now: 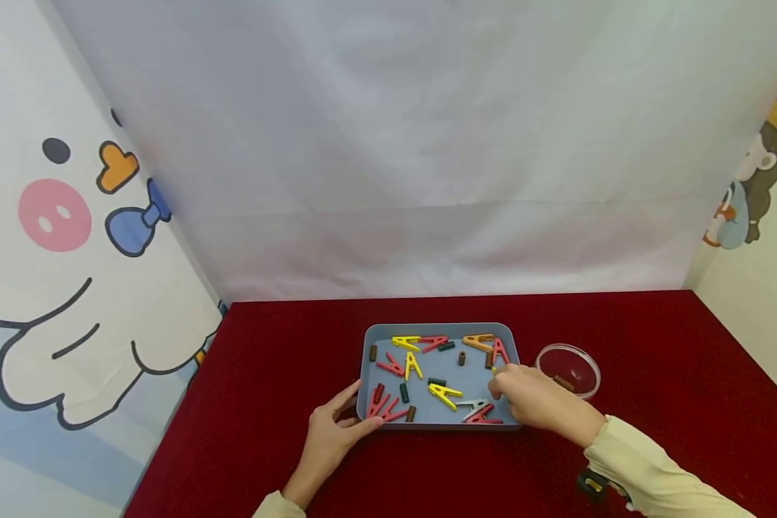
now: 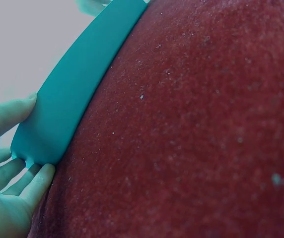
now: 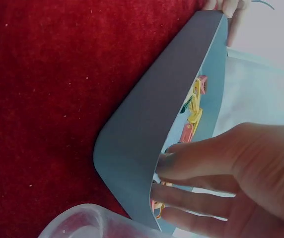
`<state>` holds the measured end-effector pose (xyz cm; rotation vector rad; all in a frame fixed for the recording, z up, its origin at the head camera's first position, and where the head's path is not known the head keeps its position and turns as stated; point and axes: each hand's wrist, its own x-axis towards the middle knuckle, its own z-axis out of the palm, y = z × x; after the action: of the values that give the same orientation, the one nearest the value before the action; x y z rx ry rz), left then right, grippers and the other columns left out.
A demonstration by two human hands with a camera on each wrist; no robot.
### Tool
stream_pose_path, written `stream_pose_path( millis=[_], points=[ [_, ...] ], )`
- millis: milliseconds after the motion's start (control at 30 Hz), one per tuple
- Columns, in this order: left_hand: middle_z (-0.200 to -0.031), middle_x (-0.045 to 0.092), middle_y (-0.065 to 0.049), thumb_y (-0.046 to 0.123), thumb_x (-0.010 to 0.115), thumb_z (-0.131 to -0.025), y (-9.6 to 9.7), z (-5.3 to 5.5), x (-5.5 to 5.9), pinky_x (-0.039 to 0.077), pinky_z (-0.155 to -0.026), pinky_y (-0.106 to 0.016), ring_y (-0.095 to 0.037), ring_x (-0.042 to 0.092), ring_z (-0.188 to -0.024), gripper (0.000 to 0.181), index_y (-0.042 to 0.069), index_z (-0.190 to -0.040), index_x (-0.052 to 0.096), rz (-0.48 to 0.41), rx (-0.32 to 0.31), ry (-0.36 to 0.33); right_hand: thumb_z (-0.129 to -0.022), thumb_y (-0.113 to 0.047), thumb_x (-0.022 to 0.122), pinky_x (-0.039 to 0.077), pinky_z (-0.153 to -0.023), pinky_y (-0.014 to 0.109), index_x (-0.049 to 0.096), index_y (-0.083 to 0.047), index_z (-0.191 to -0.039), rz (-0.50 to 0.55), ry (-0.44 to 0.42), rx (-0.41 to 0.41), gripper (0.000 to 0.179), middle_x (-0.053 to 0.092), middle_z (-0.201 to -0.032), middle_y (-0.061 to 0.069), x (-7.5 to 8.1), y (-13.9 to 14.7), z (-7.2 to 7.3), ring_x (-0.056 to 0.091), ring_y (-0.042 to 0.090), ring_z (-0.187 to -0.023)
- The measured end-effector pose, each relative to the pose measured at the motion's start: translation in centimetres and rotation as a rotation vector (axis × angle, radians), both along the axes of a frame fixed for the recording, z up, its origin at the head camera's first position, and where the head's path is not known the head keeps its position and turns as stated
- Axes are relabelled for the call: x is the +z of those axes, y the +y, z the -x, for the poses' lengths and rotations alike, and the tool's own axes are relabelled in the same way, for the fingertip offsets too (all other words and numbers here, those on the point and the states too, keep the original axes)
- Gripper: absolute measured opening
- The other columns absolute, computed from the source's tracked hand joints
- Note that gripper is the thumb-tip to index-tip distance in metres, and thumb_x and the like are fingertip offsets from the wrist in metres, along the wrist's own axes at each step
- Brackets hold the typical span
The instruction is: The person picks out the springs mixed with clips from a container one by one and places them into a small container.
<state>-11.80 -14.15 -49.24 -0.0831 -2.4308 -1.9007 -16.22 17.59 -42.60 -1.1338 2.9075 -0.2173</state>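
A shallow blue-grey tray [image 1: 440,426] on the red cloth bears several plastic clips, including a yellow clip [image 1: 444,395], a red clip [image 1: 391,365] and an orange clip [image 1: 478,342]. Small dark coils that look like springs, such as a green coil [image 1: 404,393], lie among them. My left hand [image 1: 334,424] grips the tray's near left corner, thumb on the front wall. My right hand [image 1: 536,397] reaches over the right rim with bent fingers. A bit of yellow shows at its fingertips; the rim hides them in the right wrist view, so a hold cannot be made out.
Just right of the tray stands a clear round dish [image 1: 597,367] with brown coils [image 1: 564,382] in it. Red cloth [image 1: 285,360] covers the table. A white curtain [image 1: 427,144] hangs behind, and printed walls stand at both sides.
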Motion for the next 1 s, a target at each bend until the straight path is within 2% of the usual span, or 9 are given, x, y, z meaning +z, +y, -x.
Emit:
stream_pose_path(
  millis=[133,233,267,400,500,600,667,1000],
  points=[
    [-0.117,0.053,-0.017,0.018,0.077,-0.066,0.2,-0.7,1.6,0.048,-0.075,-0.035,-0.029,0.052,-0.104,0.067,0.008,-0.126,0.048,-0.018,-0.012,-0.014,-0.056,0.013,0.057,0.039,-0.047,0.029,0.059,-0.012,-0.063,-0.051,0.014,0.001,0.026,0.057,-0.067,-0.001,-0.3,-0.2,0.1,0.051,0.015,-0.059],
    [-0.118,0.052,-0.018,0.018,0.077,-0.067,0.3,-0.9,2.1,0.048,-0.076,-0.036,-0.030,0.051,-0.105,0.067,0.007,-0.127,0.047,-0.006,-0.013,-0.030,-0.053,0.011,0.060,0.035,-0.046,0.029,0.054,-0.013,-0.059,-0.069,0.044,0.023,0.026,0.051,-0.061,-0.004,-0.6,-0.2,0.3,0.045,0.012,-0.053],
    [-0.118,0.052,-0.018,0.018,0.077,-0.067,0.3,-0.9,2.1,0.048,-0.076,-0.035,-0.029,0.051,-0.105,0.067,0.008,-0.127,0.047,-0.005,-0.013,-0.035,-0.052,0.011,0.061,0.033,-0.045,0.028,0.051,-0.014,-0.057,-0.073,0.062,0.033,0.027,0.048,-0.058,-0.005,-0.7,-0.2,0.4,0.042,0.011,-0.052],
    [-0.120,0.053,-0.008,0.023,0.078,-0.065,0.1,-0.3,0.5,0.048,-0.074,-0.028,-0.020,0.052,-0.104,0.068,0.015,-0.126,0.050,0.009,0.009,-0.035,-0.051,0.008,0.064,0.029,-0.044,0.028,0.045,-0.016,-0.054,-0.080,0.105,0.059,0.031,0.041,-0.052,-0.006,-1.0,-0.2,0.5,0.037,0.010,-0.049],
    [-0.119,0.054,-0.008,0.024,0.078,-0.064,-0.1,-0.1,0.3,0.048,-0.074,-0.027,-0.019,0.052,-0.103,0.068,0.016,-0.126,0.050,0.004,0.011,-0.035,-0.053,0.008,0.065,0.031,-0.045,0.028,0.047,-0.015,-0.055,-0.078,0.100,0.058,0.030,0.042,-0.054,-0.004,-0.8,-0.2,0.5,0.039,0.012,-0.049],
    [-0.117,0.054,-0.014,0.020,0.077,-0.066,0.2,-0.6,1.7,0.048,-0.075,-0.031,-0.025,0.052,-0.104,0.068,0.011,-0.127,0.048,-0.002,-0.005,-0.036,-0.055,0.009,0.065,0.033,-0.046,0.028,0.050,-0.013,-0.058,-0.075,0.079,0.051,0.028,0.045,-0.058,-0.002,-0.7,-0.1,0.4,0.042,0.013,-0.051],
    [-0.116,0.054,-0.017,0.019,0.077,-0.066,0.3,-0.8,2.2,0.048,-0.075,-0.034,-0.028,0.052,-0.104,0.068,0.009,-0.127,0.047,-0.002,-0.010,-0.033,-0.055,0.010,0.066,0.035,-0.047,0.029,0.051,-0.013,-0.059,-0.068,0.063,0.046,0.027,0.046,-0.060,-0.001,-0.7,-0.1,0.3,0.043,0.014,-0.053],
    [-0.117,0.053,-0.017,0.019,0.077,-0.067,0.4,-0.8,2.3,0.049,-0.073,-0.031,-0.029,0.052,-0.103,0.067,0.007,-0.126,0.048,0.005,-0.008,-0.030,-0.056,0.014,0.062,0.037,-0.050,0.029,0.054,-0.012,-0.062,-0.030,-0.011,0.025,0.027,0.047,-0.063,-0.001,-0.9,0.2,0.2,0.045,0.013,-0.058]
  ],
)
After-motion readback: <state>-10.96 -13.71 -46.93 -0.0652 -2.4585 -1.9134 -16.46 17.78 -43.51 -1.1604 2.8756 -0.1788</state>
